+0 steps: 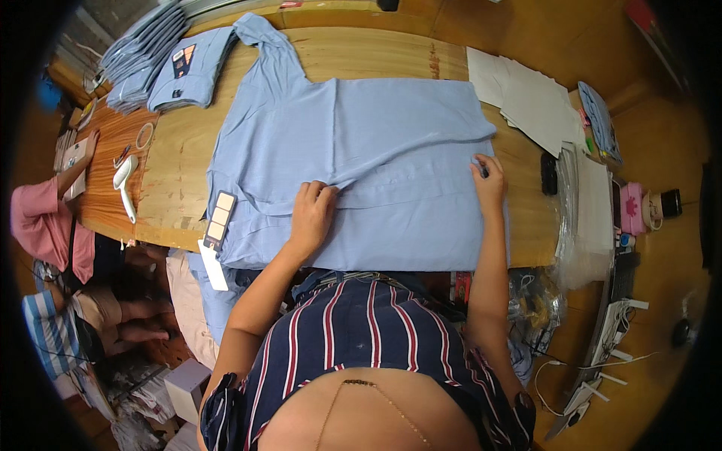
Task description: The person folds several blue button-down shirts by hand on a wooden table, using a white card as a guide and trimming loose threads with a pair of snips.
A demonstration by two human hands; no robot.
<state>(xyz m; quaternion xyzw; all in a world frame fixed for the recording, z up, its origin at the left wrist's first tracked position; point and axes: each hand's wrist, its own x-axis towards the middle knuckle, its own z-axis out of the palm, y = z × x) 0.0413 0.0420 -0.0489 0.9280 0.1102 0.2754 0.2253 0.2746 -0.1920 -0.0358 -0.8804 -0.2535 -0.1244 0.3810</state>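
A person in a navy striped top leans over a wooden surface (391, 52); a light blue shirt (376, 143) lies spread flat across it, the hem at the near edge, the collar end away to the far left; the left hand (310, 213) is closed in a pinch on a raised crease of the cloth near the shirt's middle; the right hand (489, 183) lies fingers curled on the cloth at the shirt's right side, and whether it grips a fold there cannot be told; judged from this, a fold line is being set across the body, and it would go best with both hands kept level, the cloth drawn taut between them, and wrinkles pressed out before the fold is laid; a hang tag (219, 218) with tan swatches hangs over the near left edge; further off, white paper sheets (526, 94) lie at right; folded blue shirts (162, 64) are stacked at the far left.
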